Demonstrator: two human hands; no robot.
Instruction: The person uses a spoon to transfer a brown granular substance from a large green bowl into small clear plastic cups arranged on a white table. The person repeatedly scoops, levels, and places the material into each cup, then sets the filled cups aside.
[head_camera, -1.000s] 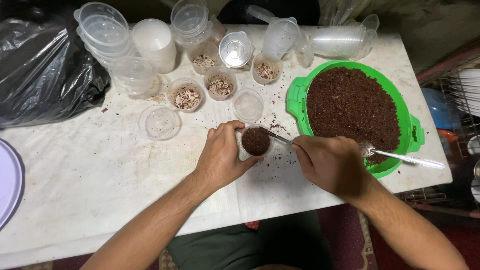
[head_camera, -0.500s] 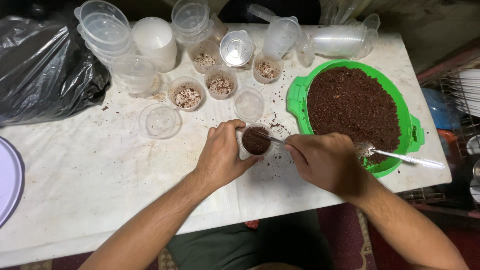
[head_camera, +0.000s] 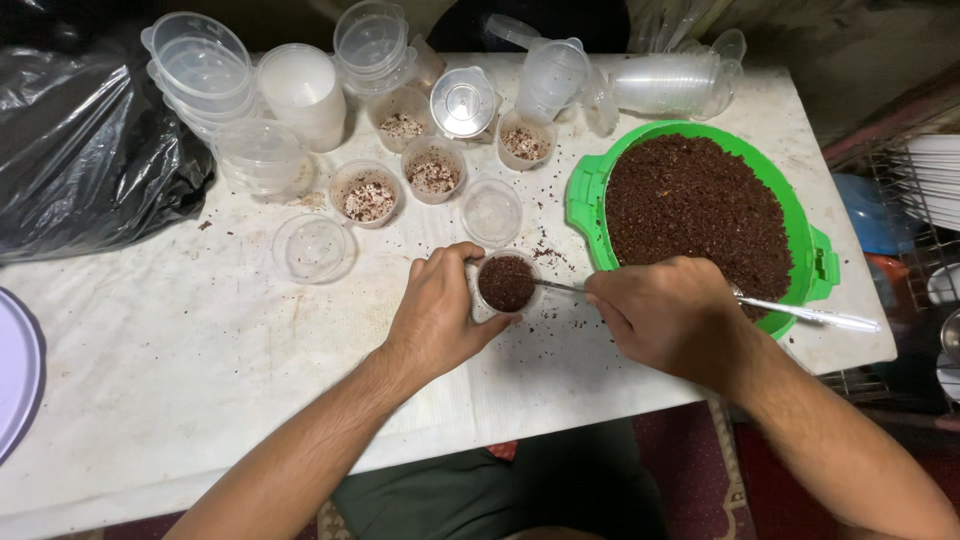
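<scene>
Fingers of the left hand (head_camera: 435, 318) clamp the cup (head_camera: 506, 284) steady; right hand (head_camera: 668, 313) pinches a spoon (head_camera: 560, 286) — bowl (head_camera: 700, 215) just beside.

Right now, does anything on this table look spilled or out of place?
Yes. Dark brown crumbs lie scattered on the white table between the green bowl and the small cup that the left hand steadies. Beyond the bowl, clear cup stacks lie tipped over.
</scene>
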